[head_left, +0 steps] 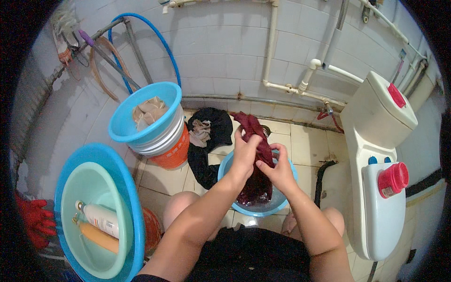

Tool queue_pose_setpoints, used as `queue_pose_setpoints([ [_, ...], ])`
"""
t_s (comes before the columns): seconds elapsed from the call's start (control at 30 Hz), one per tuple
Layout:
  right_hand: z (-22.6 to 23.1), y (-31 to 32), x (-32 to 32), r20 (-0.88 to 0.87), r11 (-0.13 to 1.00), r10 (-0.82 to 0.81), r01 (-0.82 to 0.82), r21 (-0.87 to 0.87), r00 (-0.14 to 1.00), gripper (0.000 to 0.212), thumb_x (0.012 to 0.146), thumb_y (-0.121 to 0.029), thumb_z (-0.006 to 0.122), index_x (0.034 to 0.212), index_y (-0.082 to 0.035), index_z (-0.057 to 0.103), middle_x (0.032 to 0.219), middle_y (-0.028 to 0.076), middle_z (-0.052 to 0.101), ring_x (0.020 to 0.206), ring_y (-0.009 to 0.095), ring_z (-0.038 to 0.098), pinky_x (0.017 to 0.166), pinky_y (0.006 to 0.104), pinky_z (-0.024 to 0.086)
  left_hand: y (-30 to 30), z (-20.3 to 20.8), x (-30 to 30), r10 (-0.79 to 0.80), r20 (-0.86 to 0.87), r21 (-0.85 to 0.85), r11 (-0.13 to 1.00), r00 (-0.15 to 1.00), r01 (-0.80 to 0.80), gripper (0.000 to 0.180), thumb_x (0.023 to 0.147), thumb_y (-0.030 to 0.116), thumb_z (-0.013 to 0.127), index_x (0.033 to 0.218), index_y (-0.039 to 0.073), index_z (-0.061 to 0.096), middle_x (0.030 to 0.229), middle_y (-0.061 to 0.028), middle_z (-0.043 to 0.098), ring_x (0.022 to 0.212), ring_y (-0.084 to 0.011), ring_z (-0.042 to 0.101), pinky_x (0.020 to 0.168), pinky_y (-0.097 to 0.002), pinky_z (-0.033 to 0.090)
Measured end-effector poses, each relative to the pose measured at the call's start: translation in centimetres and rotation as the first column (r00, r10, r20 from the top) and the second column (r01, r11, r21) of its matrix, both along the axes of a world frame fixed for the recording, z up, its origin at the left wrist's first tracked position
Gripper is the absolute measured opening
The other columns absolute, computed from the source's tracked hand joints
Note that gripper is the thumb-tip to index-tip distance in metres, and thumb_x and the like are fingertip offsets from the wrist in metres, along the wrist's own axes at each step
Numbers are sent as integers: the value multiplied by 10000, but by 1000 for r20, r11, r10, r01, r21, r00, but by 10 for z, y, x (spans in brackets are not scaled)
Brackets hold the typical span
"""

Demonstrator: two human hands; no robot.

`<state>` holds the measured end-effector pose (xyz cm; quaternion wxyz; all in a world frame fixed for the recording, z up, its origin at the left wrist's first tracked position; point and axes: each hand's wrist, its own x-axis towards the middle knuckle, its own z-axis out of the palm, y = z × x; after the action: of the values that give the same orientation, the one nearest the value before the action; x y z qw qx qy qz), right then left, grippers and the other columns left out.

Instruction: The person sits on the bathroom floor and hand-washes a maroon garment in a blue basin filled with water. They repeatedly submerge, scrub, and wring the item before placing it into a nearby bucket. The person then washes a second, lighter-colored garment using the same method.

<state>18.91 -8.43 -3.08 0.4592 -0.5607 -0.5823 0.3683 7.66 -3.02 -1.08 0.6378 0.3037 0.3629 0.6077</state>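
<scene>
The dark red wet cloth (256, 181) is at the centre of the frame, its upper end raised and its lower end inside the light-blue round plastic basin (278, 201), which contains water. The left hand (245, 152) grips the upper portion of the cloth, fingers closed around it. The right hand (280, 171) pinches the cloth's right edge between thumb and fingers. Left of the basin, a black fabric garment (213, 123) lies on the beige tiled floor (305, 141); a crumpled beige cloth (199, 133) rests on it. At right, a red plastic jar (393, 178) stands on the white ceramic toilet's lid (387, 225).
</scene>
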Motion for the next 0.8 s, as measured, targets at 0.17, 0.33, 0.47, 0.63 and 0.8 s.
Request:
queue_pose_setpoints([
  [0.17,-19,10,22,61,967,247,-242,-75,967,990,629,-194,808,1374,-67,169,1346,177,324,1265,246,324,1030,357,307,12,12,-18,-8,267,-4,1000,964,10,205,827,159,475,1010,71,499,870,-78,558,730,-243,571,685,-391,485],
  [0.33,-74,13,23,24,936,347,-345,-70,937,1028,531,-271,848,1357,-64,272,1334,161,371,1250,303,341,1068,385,235,-10,52,-16,-216,469,-5,969,857,246,233,851,230,467,1003,63,524,840,-64,571,734,-249,569,704,-413,476],
  [0.47,-52,3,-6,-155,919,322,-348,-185,934,717,628,-255,794,1233,-56,465,1189,132,535,1115,251,493,969,358,365,-7,55,-30,-274,580,14,945,767,327,279,841,265,463,956,27,554,766,-89,582,755,-268,574,767,-409,469],
  [0.63,-72,14,6,-234,880,27,-134,-456,972,411,711,-73,650,1110,-25,567,978,113,640,893,197,590,828,328,432,17,45,-53,-190,329,74,982,925,175,234,808,134,471,1003,19,530,846,-108,591,797,-258,576,798,-411,467],
  [0.8,-104,37,41,-304,860,-365,193,-473,880,374,809,-51,500,1182,-45,531,1033,88,616,949,216,562,862,304,414,36,-27,-57,-247,-539,20,952,806,305,328,754,94,531,1079,49,517,1000,-105,600,904,-256,577,821,-358,442],
])
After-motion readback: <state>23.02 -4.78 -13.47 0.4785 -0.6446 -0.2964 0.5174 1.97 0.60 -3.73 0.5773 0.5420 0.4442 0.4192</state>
